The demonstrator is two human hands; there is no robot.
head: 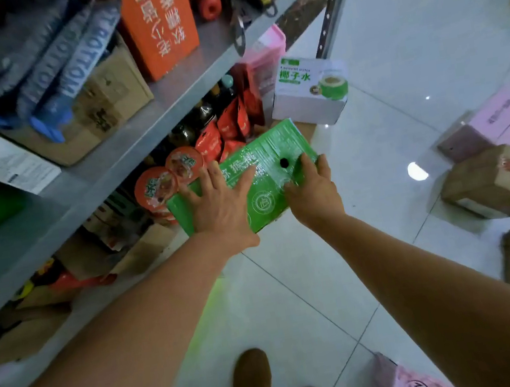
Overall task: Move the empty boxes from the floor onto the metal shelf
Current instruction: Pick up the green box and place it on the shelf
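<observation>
Brown shoes are seen at the bottom edge on the pale tiled floor, with a pink box lying near them to the right. Both bare forearms are stretched forward and down, nearly straight. The left hand is laid flat on the top face of the green box, its fingers straight and spread, none curled round it. The right hand is clamped on the box's right end, with the thumb pressed on the top face and the fingers hooked over the far edge. The green box is held tilted above the tiles at the front of the metal shelf's lower bay, just beside stacked noodle cups. Brown boxes lie on the floor to the right. Farther off, a white box with green print stands by the shelf post, and an orange box is stood on the shelf board above.
</observation>
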